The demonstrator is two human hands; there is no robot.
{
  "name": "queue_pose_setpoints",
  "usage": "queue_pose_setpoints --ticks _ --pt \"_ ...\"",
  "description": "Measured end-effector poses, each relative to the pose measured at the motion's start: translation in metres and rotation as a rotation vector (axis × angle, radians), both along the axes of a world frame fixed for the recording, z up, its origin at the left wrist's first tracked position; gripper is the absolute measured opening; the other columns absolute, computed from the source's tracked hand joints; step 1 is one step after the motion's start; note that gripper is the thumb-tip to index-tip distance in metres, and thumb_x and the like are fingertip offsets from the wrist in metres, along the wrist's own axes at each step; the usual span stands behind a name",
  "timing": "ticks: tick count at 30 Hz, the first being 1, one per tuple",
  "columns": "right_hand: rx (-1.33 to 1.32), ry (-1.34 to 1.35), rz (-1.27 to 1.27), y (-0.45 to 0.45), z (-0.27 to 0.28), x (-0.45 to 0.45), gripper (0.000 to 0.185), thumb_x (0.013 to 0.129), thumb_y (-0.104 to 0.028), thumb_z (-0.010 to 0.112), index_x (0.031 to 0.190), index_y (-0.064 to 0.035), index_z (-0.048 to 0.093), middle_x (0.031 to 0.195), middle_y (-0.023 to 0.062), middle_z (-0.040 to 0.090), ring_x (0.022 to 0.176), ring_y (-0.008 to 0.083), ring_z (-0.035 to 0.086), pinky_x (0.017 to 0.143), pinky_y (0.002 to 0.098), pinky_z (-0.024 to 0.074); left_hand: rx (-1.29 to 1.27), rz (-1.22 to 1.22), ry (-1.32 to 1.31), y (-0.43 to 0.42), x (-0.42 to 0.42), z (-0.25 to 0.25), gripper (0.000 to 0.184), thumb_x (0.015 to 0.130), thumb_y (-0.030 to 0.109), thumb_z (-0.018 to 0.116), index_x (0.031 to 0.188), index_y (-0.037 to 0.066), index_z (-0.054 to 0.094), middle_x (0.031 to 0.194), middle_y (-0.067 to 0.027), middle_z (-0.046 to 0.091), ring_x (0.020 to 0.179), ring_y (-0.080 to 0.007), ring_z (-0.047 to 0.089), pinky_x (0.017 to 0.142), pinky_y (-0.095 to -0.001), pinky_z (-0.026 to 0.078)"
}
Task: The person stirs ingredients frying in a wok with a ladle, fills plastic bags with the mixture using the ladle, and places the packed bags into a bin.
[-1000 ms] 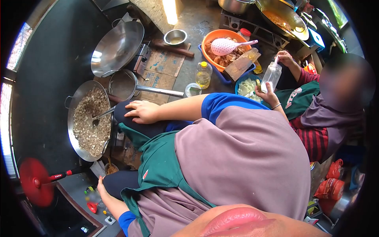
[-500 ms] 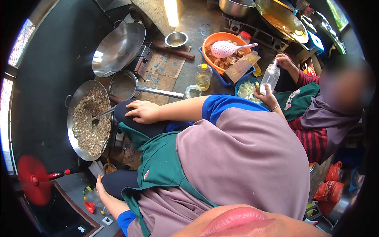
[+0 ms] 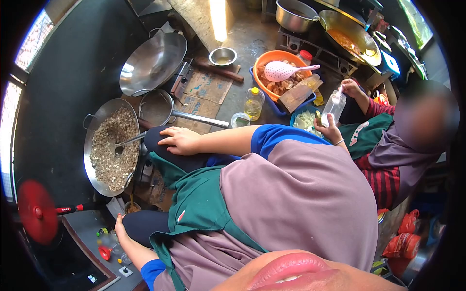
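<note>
My right hand lies on my raised knee, fingers stretched out, holding nothing. Just beyond it stands a large wok full of a crumbly beige-brown food. A metal ladle rests in that food, its bowl partly buried and its handle reaching toward my knee. My left hand is against the side of my other knee, seen edge-on with the fingers looking extended. Close to its fingertips is a pale folded sheet; whether they touch I cannot tell.
An empty wok, a long-handled strainer and an oil bottle stand ahead. An orange basin of meat pieces carries a pink slotted scoop. A co-worker holds a clear jar. A red fan spins at left.
The view has shifted slightly, so the surroundings sit a little lower and further right. Both my hands keep their places at my knees. The ladle stays in the wok.
</note>
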State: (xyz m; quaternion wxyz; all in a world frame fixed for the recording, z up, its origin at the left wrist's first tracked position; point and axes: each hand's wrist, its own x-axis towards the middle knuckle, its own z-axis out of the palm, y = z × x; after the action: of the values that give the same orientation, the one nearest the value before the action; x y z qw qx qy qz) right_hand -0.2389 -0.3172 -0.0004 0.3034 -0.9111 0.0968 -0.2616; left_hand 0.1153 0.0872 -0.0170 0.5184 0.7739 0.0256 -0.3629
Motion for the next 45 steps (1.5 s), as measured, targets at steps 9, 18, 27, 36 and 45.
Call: queue_pose_setpoints --ticks 9,18,27,36,45 --pt "-0.019 0.018 0.013 0.004 0.000 0.002 0.039 0.083 -0.026 0.058 0.121 -0.0181 0.056 0.134 0.0122 0.042 0.125 0.0320 0.038 0.103 0.0417 0.0328 -0.026 0.040 -0.016 0.015 0.003 -0.007 0.037 0.090 0.036 0.051 0.082 0.003 0.065 0.074 -0.0068 0.065 0.063 -0.0183 0.061 0.061 -0.0281 0.050" --pt "-0.054 -0.006 0.008 0.009 -0.003 0.004 0.039 0.082 -0.029 0.057 0.120 -0.0192 0.057 0.134 0.0116 0.043 0.125 0.0308 0.038 0.100 0.0420 0.0357 -0.028 0.032 -0.055 0.024 -0.003 -0.003 0.037 0.091 0.036 0.049 0.078 0.004 0.063 0.071 -0.0073 0.065 0.060 -0.0202 0.062 0.059 -0.0294 0.051" --pt "-0.034 -0.026 0.016 0.005 0.003 -0.001 0.038 0.080 -0.024 0.059 0.118 -0.0174 0.058 0.130 0.0137 0.047 0.122 0.0318 0.042 0.101 0.0402 0.0361 0.087 -0.097 -0.389 0.031 -0.002 -0.009 0.047 0.086 0.042 0.056 0.095 -0.002 0.067 0.093 -0.0099 0.066 0.087 -0.0188 0.058 0.081 -0.0300 0.043" --pt "0.010 0.089 0.124 0.027 0.032 0.029 0.038 0.081 -0.018 0.061 0.118 -0.0125 0.058 0.130 0.0147 0.045 0.120 0.0353 0.042 0.102 0.0403 0.0332 0.083 0.100 -0.384 0.059 -0.065 0.050 0.035 0.089 0.034 0.055 0.088 0.000 0.066 0.082 -0.0067 0.065 0.075 -0.0135 0.059 0.070 -0.0275 0.046" --pt "-0.185 0.020 0.160 0.022 0.011 0.160 0.018 0.073 -0.020 0.069 0.074 -0.0058 0.059 0.092 0.0166 0.057 0.090 0.0341 0.054 0.080 0.0414 0.0431 0.591 0.165 -0.710 0.108 -0.145 0.097 0.040 0.081 0.044 0.057 0.091 0.006 0.067 0.088 -0.0162 0.066 0.084 -0.0296 0.064 0.073 -0.0382 0.048"
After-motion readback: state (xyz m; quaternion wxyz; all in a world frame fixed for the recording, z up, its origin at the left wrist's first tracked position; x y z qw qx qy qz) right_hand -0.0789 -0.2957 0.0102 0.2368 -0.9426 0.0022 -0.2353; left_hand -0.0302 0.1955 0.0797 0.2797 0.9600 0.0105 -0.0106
